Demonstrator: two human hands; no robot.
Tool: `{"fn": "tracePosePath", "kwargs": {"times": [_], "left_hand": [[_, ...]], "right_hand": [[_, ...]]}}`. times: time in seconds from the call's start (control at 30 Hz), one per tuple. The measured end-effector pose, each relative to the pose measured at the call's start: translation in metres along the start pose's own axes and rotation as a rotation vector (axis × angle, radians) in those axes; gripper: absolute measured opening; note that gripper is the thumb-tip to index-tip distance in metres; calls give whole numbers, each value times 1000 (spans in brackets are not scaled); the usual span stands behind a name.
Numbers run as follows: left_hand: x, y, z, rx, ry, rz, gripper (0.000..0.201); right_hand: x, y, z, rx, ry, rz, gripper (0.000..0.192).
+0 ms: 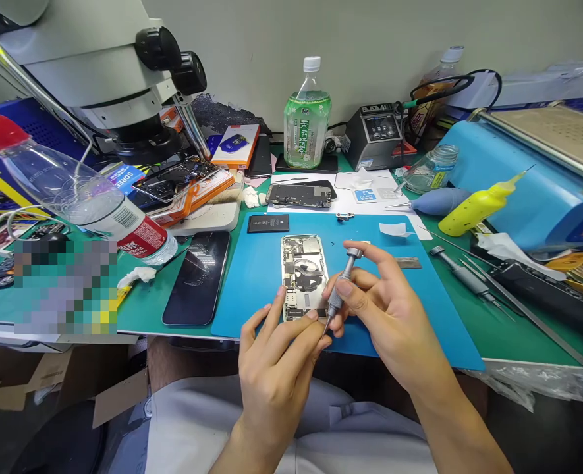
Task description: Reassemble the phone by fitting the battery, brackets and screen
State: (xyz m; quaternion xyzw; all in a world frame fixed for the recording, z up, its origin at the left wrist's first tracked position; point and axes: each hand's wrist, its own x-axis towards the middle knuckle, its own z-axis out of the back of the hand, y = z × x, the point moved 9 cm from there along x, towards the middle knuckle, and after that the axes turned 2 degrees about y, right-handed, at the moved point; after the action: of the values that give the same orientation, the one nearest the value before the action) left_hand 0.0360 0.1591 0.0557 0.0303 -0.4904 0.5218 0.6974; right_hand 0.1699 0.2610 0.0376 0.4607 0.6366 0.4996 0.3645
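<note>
An opened phone body lies face up on the blue work mat, its boards and coil exposed. My right hand grips a small silver screwdriver, tilted, with its tip down at the phone's near edge. My left hand pinches the near end of the phone, thumb and forefinger close to the screwdriver tip. A detached black screen rests to the left on the green mat.
A microscope stands at the back left, a green-label bottle and a soldering station at the back. A lying water bottle, a yellow squeeze bottle, spare screwdrivers and a blue machine crowd the sides.
</note>
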Motion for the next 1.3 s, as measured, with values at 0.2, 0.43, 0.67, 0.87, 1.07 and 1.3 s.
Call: {"fn": "tracePosePath", "kwargs": {"times": [0.2, 0.43, 0.67, 0.87, 1.07, 1.3], "left_hand": [[0, 0, -1, 9, 3, 1, 12], [0, -1, 0, 25, 11, -15, 12], [1, -1, 0, 16, 4, -2, 16], [2, -2, 0, 29, 4, 8, 17], [3, -1, 1, 1, -3, 31, 17], [4, 0, 1, -6, -8, 41, 15]], "right_hand": [[-1, 1, -1, 8, -1, -6, 62], [0, 0, 0, -1, -12, -14, 62], [-11, 26, 17, -146, -285, 263, 52], [-33, 39, 4, -550, -386, 573, 57], [-34, 31, -1, -624, -356, 575, 61], [-36, 29, -3, -682, -371, 591, 63]]}}
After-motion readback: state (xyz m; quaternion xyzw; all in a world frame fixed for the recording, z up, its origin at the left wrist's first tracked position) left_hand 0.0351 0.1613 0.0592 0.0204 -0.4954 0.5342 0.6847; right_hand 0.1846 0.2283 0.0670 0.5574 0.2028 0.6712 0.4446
